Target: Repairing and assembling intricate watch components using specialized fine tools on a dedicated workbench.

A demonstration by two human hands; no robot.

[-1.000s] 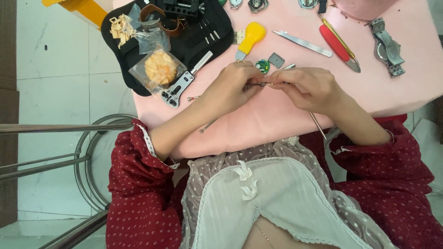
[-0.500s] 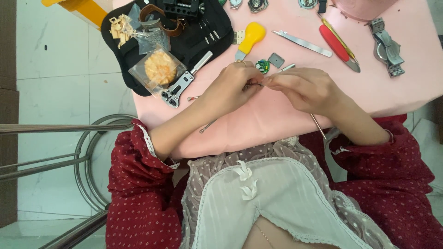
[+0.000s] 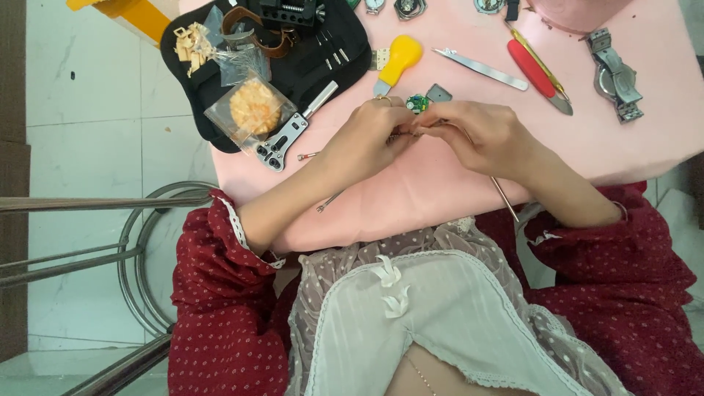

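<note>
Head view: we kept our left hand (image 3: 364, 139) and right hand (image 3: 480, 136) pinched together on a small metal part (image 3: 402, 135), steadying it just below the green watch movement (image 3: 418, 103), over the pink table (image 3: 631, 139).

On the pink table (image 3: 631, 139) lay 1 black tool pouch (image 3: 323, 59), 1 yellow-handled tool (image 3: 396, 59), 1 red-handled tool (image 3: 534, 73), 1 pair of steel tweezers (image 3: 480, 70) and 1 metal wrench-like tool (image 3: 290, 132). There were 2 clear plastic bags, 1 with an orange disc (image 3: 253, 108) and 1 with pale small parts (image 3: 192, 44). 1 metal-band wristwatch (image 3: 612, 77) sat at the right. 1 small green circuit piece (image 3: 418, 103) and 1 grey chip (image 3: 438, 93) lay by 2 hands, left (image 3: 363, 139) and right (image 3: 480, 136).
</note>
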